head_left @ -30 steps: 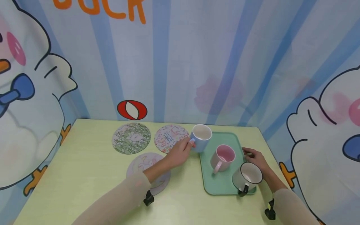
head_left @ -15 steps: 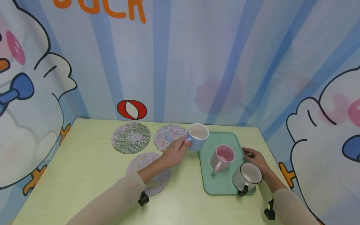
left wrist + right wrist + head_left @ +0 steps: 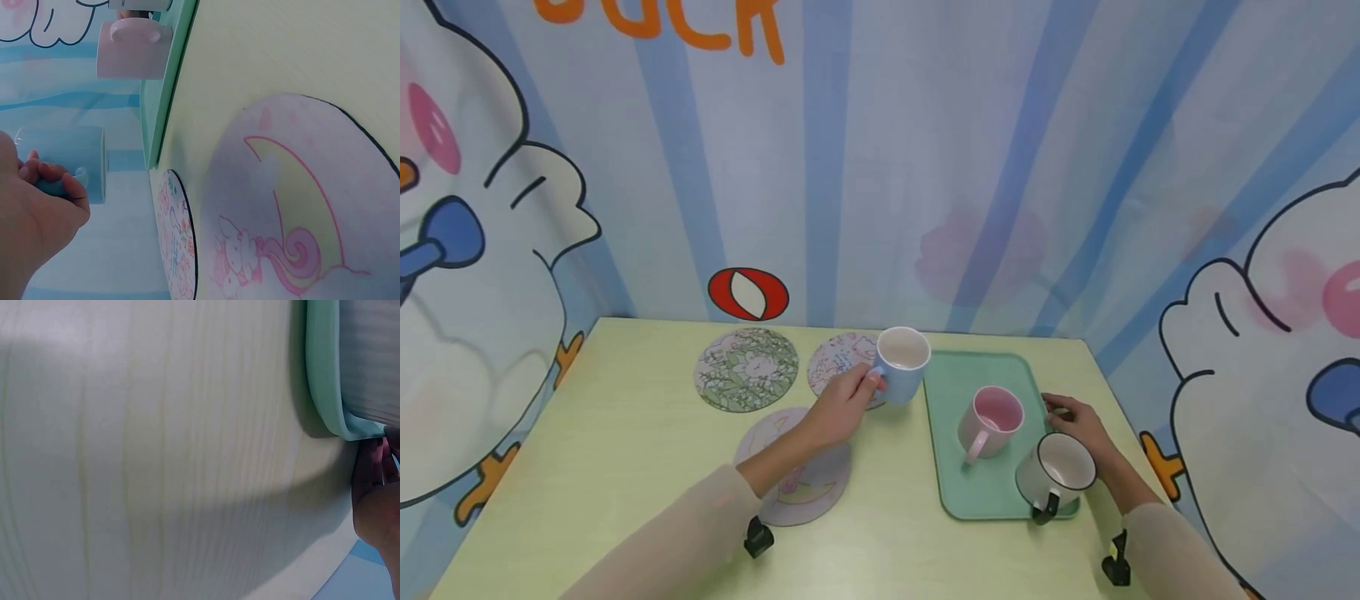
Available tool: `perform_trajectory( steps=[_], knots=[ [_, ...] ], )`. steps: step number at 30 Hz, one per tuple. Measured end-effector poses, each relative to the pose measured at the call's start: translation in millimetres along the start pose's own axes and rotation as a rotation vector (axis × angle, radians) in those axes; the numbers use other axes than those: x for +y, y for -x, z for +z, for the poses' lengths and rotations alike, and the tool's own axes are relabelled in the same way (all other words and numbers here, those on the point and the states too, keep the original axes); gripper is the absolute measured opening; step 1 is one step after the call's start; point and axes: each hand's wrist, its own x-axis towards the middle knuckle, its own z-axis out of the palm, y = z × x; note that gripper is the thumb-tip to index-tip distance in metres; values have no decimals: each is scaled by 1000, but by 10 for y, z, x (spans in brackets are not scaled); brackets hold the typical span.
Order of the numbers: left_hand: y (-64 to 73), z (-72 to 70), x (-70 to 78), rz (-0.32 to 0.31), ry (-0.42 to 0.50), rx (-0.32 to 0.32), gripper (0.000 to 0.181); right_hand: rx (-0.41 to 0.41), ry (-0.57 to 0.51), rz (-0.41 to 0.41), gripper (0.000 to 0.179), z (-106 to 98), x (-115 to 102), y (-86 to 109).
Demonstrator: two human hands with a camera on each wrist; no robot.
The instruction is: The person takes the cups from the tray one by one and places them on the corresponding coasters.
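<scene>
My left hand point(image 3: 842, 408) grips the handle of a light blue mug point(image 3: 901, 375) with a white inside. The mug hangs upright above the table, between the tray and a round coaster point(image 3: 838, 358) with a red and blue drawing, partly covering it in the head view. In the left wrist view, fingers curl round the handle of the blue mug point(image 3: 75, 150). At the right side of a green tray point(image 3: 951, 487), my right hand point(image 3: 1078, 421) holds the rim. The tray carries a pink mug point(image 3: 988, 425) and a white mug point(image 3: 1052, 471) with a black rim and handle.
A green floral round coaster point(image 3: 747, 371) lies at the back left of the pale yellow table point(image 3: 587, 467). Nearer sits a lilac coaster point(image 3: 820, 492) with a moon drawing, partly under my left forearm. A striped blue curtain point(image 3: 887, 167) hangs behind the table.
The blue mug has moved left in my left hand, from beside the tray's far left corner towards the red and blue coaster. My right hand has stayed at the tray's rim.
</scene>
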Motion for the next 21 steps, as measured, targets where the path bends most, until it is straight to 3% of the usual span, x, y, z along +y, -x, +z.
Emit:
perform_trajectory(
  steps=[15, 21],
  knots=[
    [90, -254, -47, -28, -14, 17, 35, -5, -5, -6, 48, 2, 6, -4],
    [87, -378, -102, 1, -31, 40, 33, -32, -51, 16, 48, -59, -201, 44]
  ],
)
